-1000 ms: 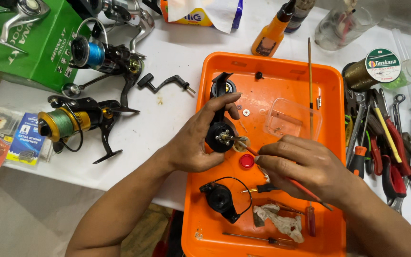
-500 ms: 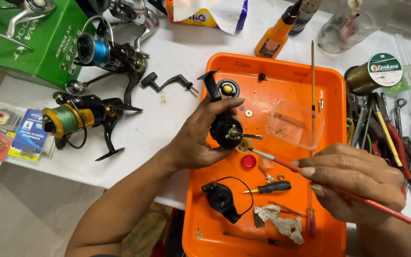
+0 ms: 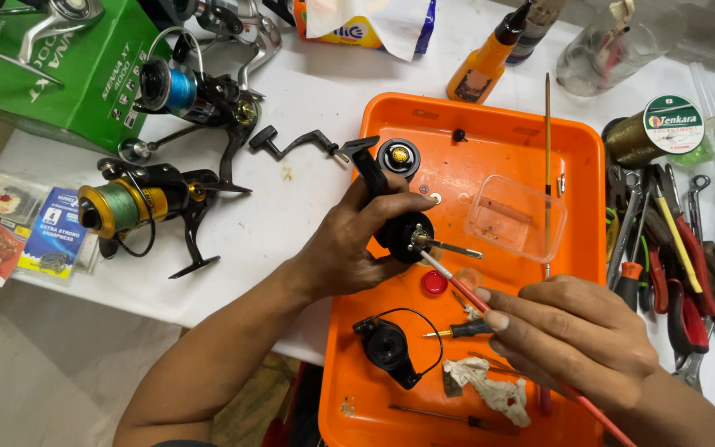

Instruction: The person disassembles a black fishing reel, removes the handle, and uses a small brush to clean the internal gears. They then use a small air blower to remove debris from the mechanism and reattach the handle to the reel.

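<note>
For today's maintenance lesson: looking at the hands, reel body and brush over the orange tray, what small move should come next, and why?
Probably work the red-handled brush around the shaft base: the right hand has its tip against the black reel body, gripped by the left hand over the orange tray.

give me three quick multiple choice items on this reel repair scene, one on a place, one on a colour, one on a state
1. Where does the clear plastic box lie?
A. in the orange tray
B. on the green box
C. among the pliers

2. What colour is the line on the reel nearest the hook packets?
A. blue
B. green
C. red

3. What is the right hand doing?
A. resting empty
B. gripping pliers
C. holding a thin red brush with its tip at the reel body held in the left hand

Answers:
1 A, it sits inside the tray near its right wall.
2 B, its spool is wound with green line.
3 C, the fingers pinch the brush, which slants up to the reel body.
</note>
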